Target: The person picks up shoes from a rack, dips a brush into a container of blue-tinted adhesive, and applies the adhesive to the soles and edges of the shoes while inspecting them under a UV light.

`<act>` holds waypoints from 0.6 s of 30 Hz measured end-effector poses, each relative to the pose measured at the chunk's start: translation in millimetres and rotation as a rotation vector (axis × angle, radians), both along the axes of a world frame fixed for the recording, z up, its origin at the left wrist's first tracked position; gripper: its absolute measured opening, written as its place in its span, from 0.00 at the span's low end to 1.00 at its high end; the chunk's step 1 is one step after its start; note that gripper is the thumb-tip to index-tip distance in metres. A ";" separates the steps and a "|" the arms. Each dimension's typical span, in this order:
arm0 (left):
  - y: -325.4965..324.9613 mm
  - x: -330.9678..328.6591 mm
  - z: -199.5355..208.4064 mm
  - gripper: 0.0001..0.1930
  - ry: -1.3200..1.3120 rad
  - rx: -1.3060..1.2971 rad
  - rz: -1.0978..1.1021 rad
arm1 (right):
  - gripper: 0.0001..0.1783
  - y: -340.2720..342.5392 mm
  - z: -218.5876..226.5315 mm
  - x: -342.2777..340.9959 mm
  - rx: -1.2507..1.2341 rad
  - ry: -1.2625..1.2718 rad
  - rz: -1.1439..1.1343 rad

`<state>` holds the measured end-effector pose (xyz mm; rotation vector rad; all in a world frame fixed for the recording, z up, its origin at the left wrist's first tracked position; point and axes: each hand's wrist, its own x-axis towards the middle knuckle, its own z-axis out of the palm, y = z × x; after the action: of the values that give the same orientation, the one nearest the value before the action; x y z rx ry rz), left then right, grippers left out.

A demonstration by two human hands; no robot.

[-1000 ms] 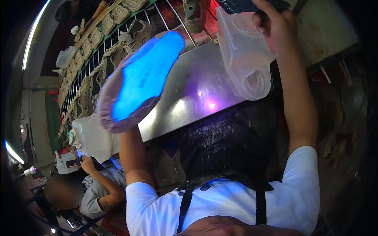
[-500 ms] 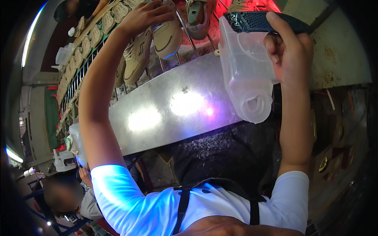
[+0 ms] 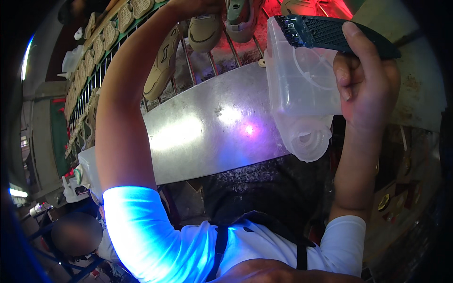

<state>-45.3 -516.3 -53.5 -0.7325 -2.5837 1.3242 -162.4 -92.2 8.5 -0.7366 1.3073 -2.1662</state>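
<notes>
My right hand (image 3: 370,80) is closed around the textured dark handle of a brush (image 3: 337,37), thumb on top. Its wet-looking bristles point left, over a cut-open translucent plastic jug (image 3: 302,89) whose round neck faces me. At the upper edge my left hand (image 3: 196,6) reaches beside a beige shoe (image 3: 205,34); its fingers are mostly cut off by the picture's edge, so their hold is hidden. Another beige shoe (image 3: 163,66) hangs tilted beside my left forearm. Right of my left hand is a shoe with a green inside (image 3: 239,20).
A metal plate (image 3: 212,122) lies before me, with metal rods (image 3: 188,61) beyond it. Several beige soles (image 3: 111,35) line a rack at left. Red light falls on another shoe (image 3: 299,6) at the back. A person (image 3: 101,245) is at lower left.
My left hand has moved farther away, partly out of the picture. My right hand has shifted a little right with the brush. The view has shifted slightly, moving the shoes upward.
</notes>
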 end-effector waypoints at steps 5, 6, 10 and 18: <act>1.0 -4.9 -5.6 0.17 -0.033 -0.031 0.098 | 0.08 5.4 -12.3 -11.3 -0.031 0.055 0.026; 0.4 -0.2 -5.2 0.18 -0.036 -0.019 0.139 | 0.09 5.9 -14.5 -12.6 -0.037 0.070 0.042; -0.4 8.9 -5.8 0.21 -0.010 0.064 0.243 | 0.08 2.0 -11.7 -6.8 -0.052 0.071 0.006; 75.6 61.8 4.8 0.25 0.330 0.407 0.429 | 0.08 -11.4 -12.5 -2.6 -0.026 -0.003 -0.135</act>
<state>16.5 -440.7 -48.7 0.1052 -2.6760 0.8521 -165.0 -103.6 -4.0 -0.6725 1.3648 -2.2931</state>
